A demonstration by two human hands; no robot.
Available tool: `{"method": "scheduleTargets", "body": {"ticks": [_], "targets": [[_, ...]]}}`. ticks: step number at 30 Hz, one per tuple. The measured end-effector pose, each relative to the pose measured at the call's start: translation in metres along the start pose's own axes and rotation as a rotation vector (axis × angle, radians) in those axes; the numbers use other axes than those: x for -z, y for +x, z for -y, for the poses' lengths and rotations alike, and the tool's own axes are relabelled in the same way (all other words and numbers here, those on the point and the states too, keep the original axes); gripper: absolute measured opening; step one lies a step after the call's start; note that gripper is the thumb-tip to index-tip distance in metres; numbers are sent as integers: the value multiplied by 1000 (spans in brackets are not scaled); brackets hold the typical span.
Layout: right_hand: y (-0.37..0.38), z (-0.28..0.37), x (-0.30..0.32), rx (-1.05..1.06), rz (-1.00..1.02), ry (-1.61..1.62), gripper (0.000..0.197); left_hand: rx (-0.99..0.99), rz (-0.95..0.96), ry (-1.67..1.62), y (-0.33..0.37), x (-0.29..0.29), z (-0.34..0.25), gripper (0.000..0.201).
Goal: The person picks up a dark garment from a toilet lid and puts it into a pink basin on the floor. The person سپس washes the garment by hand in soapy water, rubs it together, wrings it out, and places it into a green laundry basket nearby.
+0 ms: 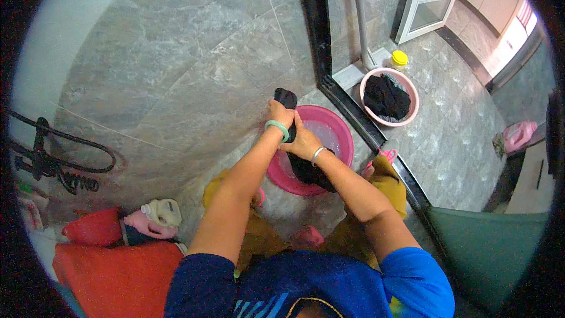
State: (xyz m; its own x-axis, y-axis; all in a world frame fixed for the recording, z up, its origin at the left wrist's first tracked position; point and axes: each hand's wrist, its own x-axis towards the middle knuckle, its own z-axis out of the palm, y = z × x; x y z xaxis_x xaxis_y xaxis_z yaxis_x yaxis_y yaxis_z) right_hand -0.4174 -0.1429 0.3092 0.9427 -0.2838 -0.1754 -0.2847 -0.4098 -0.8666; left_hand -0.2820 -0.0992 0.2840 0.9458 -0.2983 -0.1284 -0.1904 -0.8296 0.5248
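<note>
Both of my hands grip a black garment [286, 98] above a pink basin [344, 125]. My left hand [281, 114], with a pale green bangle at the wrist, is closed round its upper end. Just below and to the right, my right hand [305, 142], with a silver bracelet, is wrapped round the same cloth. The rest of the dark cloth hangs down into the basin, over its near side. Sudsy, cloudy water shows inside. My forearms hide part of the basin's rim, and which garment it is I cannot tell.
Beyond a black door track [359, 112] stands a light pink basin [365, 106] of dark clothes, beside a yellow-lidded jar [399, 59] and a grey pipe [360, 17]. Detergent jugs [162, 215] and a red cloth [118, 277] lie at left, below a black hose [70, 135].
</note>
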Motion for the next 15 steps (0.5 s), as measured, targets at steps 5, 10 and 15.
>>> {"method": "scheduleTargets", "body": {"ticks": [5, 10, 15], "targets": [[-5, 1, 14, 130, -22, 652, 61, -139, 280, -580, 12, 16, 18, 76], [-23, -17, 56, -91, 112, 1255, 39, -44, 856, -1367, -10, 73, -24, 30], [-25, -4, 62, -54, 387, 1793, 35, -355, 703, -1543, 20, 23, -1, 27]]}}
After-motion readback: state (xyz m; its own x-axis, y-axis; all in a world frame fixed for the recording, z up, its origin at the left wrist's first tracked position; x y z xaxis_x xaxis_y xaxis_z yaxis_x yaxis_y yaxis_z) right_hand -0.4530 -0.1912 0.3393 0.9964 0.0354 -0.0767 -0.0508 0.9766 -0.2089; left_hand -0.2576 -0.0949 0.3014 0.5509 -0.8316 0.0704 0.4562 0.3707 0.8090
